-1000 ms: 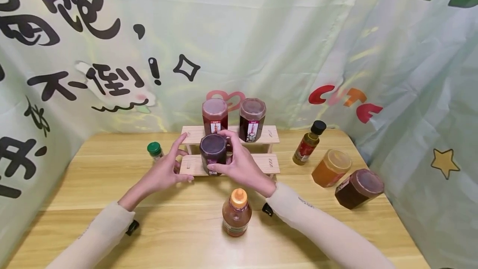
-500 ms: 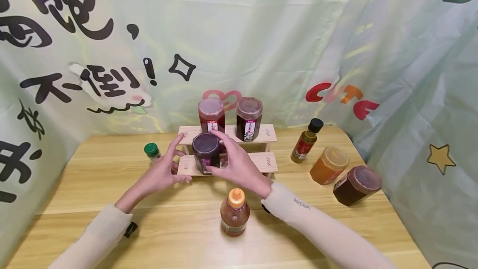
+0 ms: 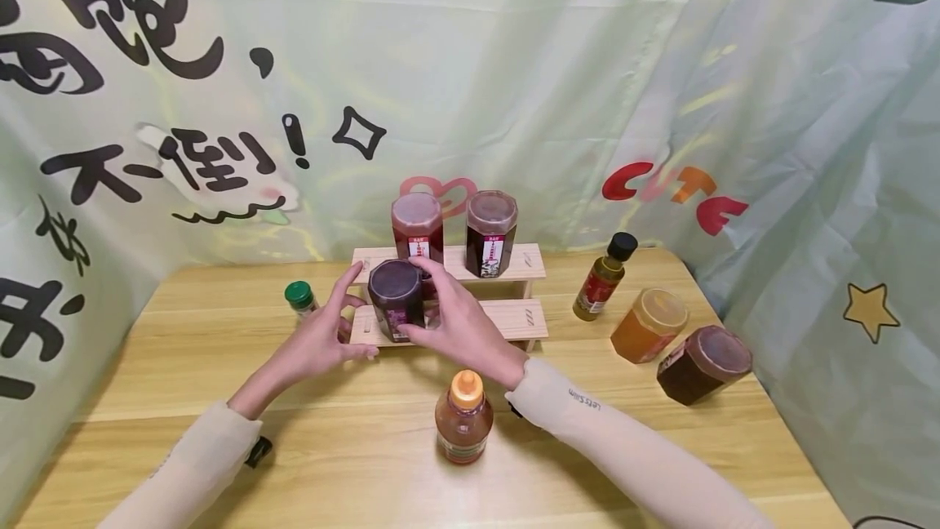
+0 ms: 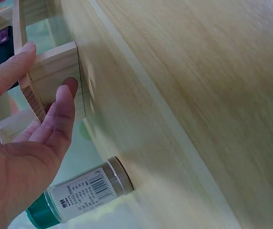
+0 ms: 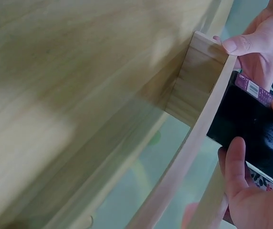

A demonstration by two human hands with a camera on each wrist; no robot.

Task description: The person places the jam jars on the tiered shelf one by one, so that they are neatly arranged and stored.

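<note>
Dark jar (image 3: 395, 300): at left end of lower tier (image 3: 510, 317) of wooden rack (image 3: 532, 326), lid up, close to upright. Clamped in right hand (image 3: 458, 321) from 3 o'clock, thumb on near side by label, forefinger on far side by lid rim. Probably gripped side-on to leave base free for the board. Cannot tell whether fully seated or partly carried.

Left hand (image 3: 319, 341) at 8 o'clock, apart from right, off the jar as far as visible. Thumb on front edge of lower tier, other fingers curled about rack end. Likely bracing: looks light, might slide under a push.

Clock centred on jar, head view, 12 toward curtain (image 3: 514, 88). At 1, on upper tier (image 3: 530, 261): red jar (image 3: 416, 227). At 2, same tier: purple-label jar (image 3: 491, 233). Both upright, apart, labels outward, presumably for reading from the front.

Worktop (image 3: 352, 464): green-capped shaker (image 3: 299, 295) at 9, just past left hand. Squeeze bottle (image 3: 464, 423) at 5, upright between forearms. At 3, oil bottle (image 3: 598, 284), then orange jar (image 3: 649, 326). Maroon jar (image 3: 703, 366) slightly past 3, perhaps parked wide for elbow room.
</note>
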